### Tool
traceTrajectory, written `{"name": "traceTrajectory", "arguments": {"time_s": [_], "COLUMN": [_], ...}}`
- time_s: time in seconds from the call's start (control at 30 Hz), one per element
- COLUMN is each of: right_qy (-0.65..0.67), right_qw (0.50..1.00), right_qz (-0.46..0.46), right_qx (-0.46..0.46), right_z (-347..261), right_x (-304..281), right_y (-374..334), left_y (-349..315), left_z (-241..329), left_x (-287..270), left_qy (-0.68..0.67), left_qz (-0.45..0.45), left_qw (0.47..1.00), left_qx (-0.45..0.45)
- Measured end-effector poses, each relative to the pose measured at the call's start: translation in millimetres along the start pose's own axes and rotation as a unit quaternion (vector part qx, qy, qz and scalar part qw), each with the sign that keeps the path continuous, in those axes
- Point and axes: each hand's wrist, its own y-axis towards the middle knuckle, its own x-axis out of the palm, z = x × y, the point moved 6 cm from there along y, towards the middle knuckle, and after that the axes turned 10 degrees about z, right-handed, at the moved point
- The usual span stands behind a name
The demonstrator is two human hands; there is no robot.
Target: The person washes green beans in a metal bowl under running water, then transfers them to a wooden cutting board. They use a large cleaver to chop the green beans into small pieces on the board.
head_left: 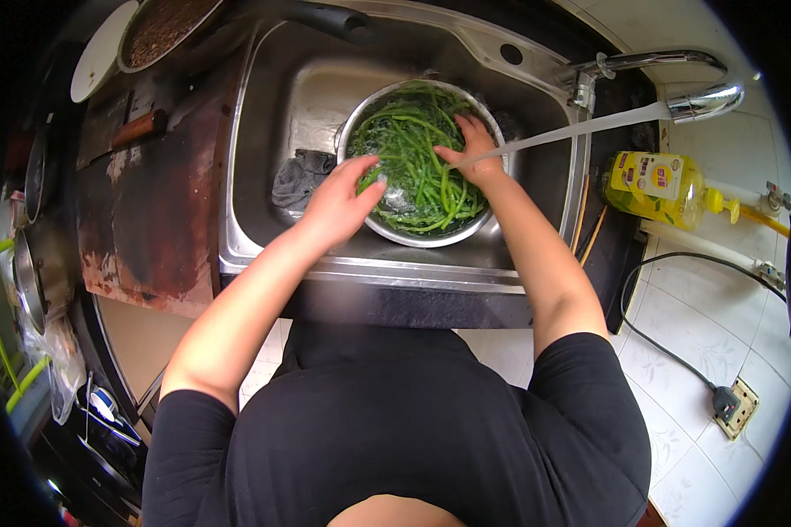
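Observation:
A round metal basin (pixel 413 239) stands in the stainless steel sink (pixel 312 75), filled with water and long, thin green stalks (pixel 422 162) that look like long beans. At the basin's left rim is my left hand (pixel 341 200), its thumb and fingers apart, fingertips at the edge of the greens. My right hand (pixel 478 151) reaches over the right rim with fingers spread and touching the stalks; some fingertips are hidden among them. From the tap (pixel 703 104), a stream of water (pixel 580 128) runs across to my right hand and into the basin.
A grey cloth (pixel 301 180) lies in the sink left of the basin. A black handle (pixel 325 19) juts over the sink's far edge. On the left is a worn cutting board (pixel 149 228) with a wooden-handled knife (pixel 139 130). A yellow soap bottle (pixel 655 186) and chopsticks (pixel 592 235) are right.

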Motion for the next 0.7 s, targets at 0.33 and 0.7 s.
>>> {"name": "traceTrajectory", "arguments": {"time_s": [0.33, 0.7], "right_qy": [0.535, 0.61], "right_qw": [0.658, 0.709], "right_qz": [-0.162, -0.122], "right_qx": [0.504, 0.333], "right_z": [-6.5, -23.2], "right_x": [85.8, -16.1], "right_y": [-52.6, -40.3], "left_y": [51.2, 56.9], "left_z": [-74.2, -22.0], "left_x": [101.9, 68.8], "left_qy": [-0.368, -0.431], "left_qz": [-0.045, -0.068], "left_qw": [0.812, 0.833], "left_qx": [-0.451, -0.34]}}
